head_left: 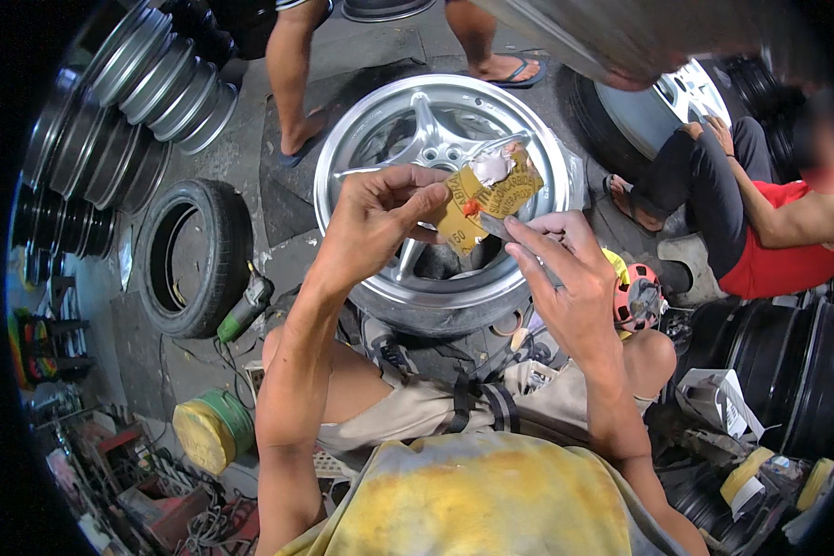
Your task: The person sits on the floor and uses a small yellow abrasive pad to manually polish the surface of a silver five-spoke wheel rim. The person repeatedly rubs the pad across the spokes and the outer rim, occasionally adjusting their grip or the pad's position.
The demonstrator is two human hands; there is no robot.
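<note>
My left hand (377, 222) pinches the edge of a yellow-brown piece of sandpaper (456, 232), its printed back facing up. On it lie a lump of whitish paste (493, 168) and a smaller dab of orange-red paste (473, 208). Between the fingers of my right hand (570, 269) is a small flat grey scraper blade (497, 227), its tip right beside the orange dab. Below both hands a silver spoked wheel rim (329, 153) lies flat on top of a black tire (435, 320).
Left, a loose tire (195, 259) lies by a green angle grinder (247, 306), with stacked rims (157, 79) behind. A standing person's legs (296, 74) are beyond the wheel. On the right sits a person in red (778, 232), near a red round tool (638, 296).
</note>
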